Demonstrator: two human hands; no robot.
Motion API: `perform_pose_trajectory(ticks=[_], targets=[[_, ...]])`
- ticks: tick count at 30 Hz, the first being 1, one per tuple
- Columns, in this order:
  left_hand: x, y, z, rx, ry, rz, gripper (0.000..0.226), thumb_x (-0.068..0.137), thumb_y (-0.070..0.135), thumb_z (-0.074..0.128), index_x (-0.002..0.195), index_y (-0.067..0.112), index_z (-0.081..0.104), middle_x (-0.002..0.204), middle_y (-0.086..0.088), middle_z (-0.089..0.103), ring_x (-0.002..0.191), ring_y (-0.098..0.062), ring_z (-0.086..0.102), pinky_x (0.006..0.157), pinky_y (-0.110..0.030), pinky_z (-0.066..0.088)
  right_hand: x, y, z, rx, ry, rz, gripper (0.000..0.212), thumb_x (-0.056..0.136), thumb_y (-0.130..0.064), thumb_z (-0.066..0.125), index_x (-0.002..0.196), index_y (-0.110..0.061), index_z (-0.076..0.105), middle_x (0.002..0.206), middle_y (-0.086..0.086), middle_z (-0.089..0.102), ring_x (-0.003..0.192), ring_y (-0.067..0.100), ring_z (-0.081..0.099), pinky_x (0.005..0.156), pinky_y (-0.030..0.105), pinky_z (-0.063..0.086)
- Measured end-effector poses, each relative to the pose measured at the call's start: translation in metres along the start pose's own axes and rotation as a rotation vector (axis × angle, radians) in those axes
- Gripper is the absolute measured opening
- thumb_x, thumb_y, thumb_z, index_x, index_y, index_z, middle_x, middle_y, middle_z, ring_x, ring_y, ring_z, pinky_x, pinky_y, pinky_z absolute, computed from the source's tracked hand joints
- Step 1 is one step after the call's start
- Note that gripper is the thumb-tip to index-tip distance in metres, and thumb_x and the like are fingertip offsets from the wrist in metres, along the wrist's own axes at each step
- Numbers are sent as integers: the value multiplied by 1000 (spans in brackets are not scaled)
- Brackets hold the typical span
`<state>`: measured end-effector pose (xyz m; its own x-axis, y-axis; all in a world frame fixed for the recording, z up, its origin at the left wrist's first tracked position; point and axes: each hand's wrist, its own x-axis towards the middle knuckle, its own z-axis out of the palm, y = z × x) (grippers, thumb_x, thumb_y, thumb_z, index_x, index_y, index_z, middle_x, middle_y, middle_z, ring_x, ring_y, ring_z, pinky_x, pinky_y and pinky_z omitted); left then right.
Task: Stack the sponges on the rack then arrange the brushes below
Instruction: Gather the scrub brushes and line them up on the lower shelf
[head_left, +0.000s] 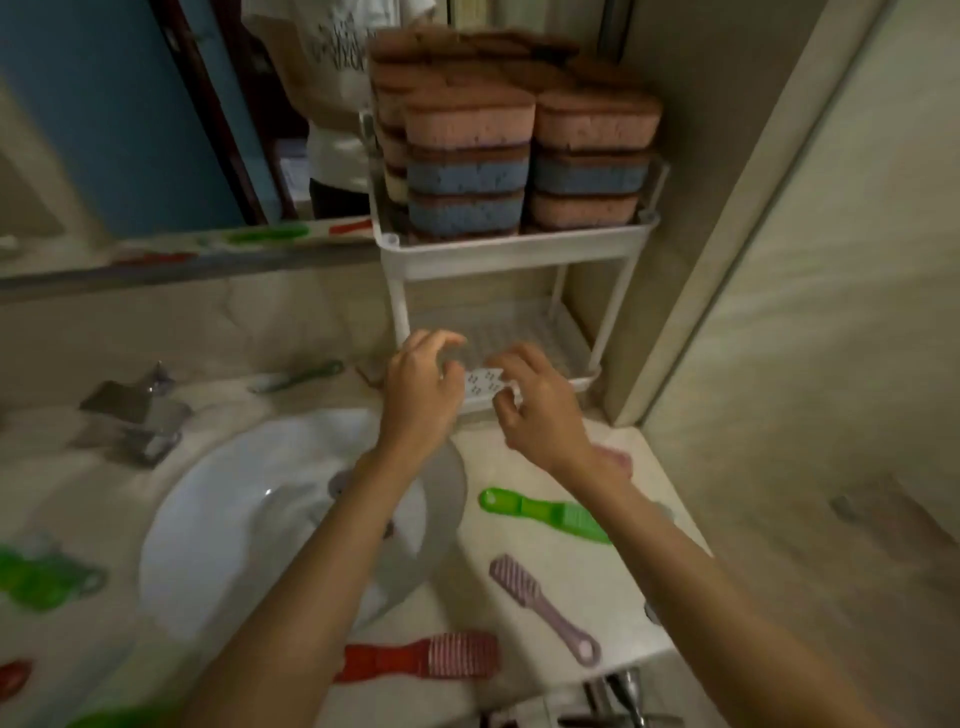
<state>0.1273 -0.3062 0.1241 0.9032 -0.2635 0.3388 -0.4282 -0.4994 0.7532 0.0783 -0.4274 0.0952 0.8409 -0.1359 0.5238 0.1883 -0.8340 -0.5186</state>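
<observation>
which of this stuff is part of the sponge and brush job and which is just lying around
Job: sponges, rack, white brush between left hand and right hand, green brush, mauve brush, red brush.
Lying about: faucet, sink, mirror.

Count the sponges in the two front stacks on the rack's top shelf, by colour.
Pink sponges: 3
Blue sponges: 3
Total: 6
</observation>
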Motion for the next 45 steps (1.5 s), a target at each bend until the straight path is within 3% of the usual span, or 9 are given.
perform_pose_trajectory(ticks=[7, 13, 19, 24, 27, 30, 33, 39, 45], targets=[[-86, -73, 35, 25, -254, -342, 24, 90, 4, 47, 105, 6, 66, 113, -13, 66, 108, -28, 60, 96, -38, 47, -122, 74, 29, -377, -785, 514, 63, 87, -21, 54, 144, -12, 27, 145, 13, 32, 133, 33, 33, 108, 41, 31], [-107, -76, 42, 32, -309, -397, 25, 91, 4, 47, 107, 2, 66, 111, -15, 68, 106, -27, 62, 89, -30, 46, -143, 101, 39, -511, -787, 523, 57, 93, -24, 47, 144, -17, 22, 140, 12, 37, 134, 32, 31, 115, 48, 17], [-117, -77, 47, 70, -365, -403, 25, 91, 4, 47, 109, 1, 64, 112, -17, 67, 105, -30, 61, 90, -33, 47, -139, 99, 48, -516, -813, 474, 34, 95, -23, 45, 127, -11, 42, 124, 13, 49, 117, 34, 47, 108, 43, 31], [-120, -79, 46, 232, -466, -275, 44, 90, 9, 54, 133, 6, 47, 136, -12, 47, 127, -25, 45, 105, -31, 34, -128, 82, 47, -477, -724, 225, 40, 84, -6, 50, 124, -11, 48, 120, 13, 55, 117, 35, 48, 114, 48, 19], [-114, -74, 50, 536, -707, -124, 64, 90, 29, 56, 145, 14, 27, 149, -5, 33, 140, -21, 26, 117, -39, 15, -116, 68, 50, -391, -618, -25, 37, 68, 2, 62, 104, -6, 62, 96, 15, 63, 96, 37, 59, 105, 53, 32], [-103, -69, 51, 612, -780, -172, 44, 92, 29, 52, 132, 13, 43, 129, -11, 54, 119, -27, 51, 94, -35, 37, -102, 62, 49, -321, -575, -140, 39, 52, 4, 71, 90, -7, 64, 82, 11, 63, 81, 35, 62, 90, 50, 46], [-95, -71, 46, 554, -721, -229, 24, 95, 23, 47, 108, 6, 56, 105, -18, 62, 95, -32, 61, 68, -31, 37, -87, 70, 41, -220, -727, 36, 65, 68, -11, 64, 130, -12, 47, 126, 12, 49, 124, 32, 39, 110, 45, 25], [-81, -75, 46, 329, -541, -479, 32, 97, 28, 42, 100, 2, 59, 95, -24, 67, 85, -39, 65, 75, -46, 55, -63, 130, 34, -385, -753, 511, 50, 88, -18, 52, 136, -9, 37, 139, 16, 38, 130, 35, 33, 108, 45, 30], [-72, -67, 61, 111, -393, -580, 26, 96, 23, 42, 76, 12, 54, 71, -13, 63, 40, -17, 51, 46, -30, 47, -53, 166, 57, -614, -915, 386, 44, 94, -22, 46, 137, -14, 38, 135, 11, 43, 129, 30, 39, 114, 49, 22]])
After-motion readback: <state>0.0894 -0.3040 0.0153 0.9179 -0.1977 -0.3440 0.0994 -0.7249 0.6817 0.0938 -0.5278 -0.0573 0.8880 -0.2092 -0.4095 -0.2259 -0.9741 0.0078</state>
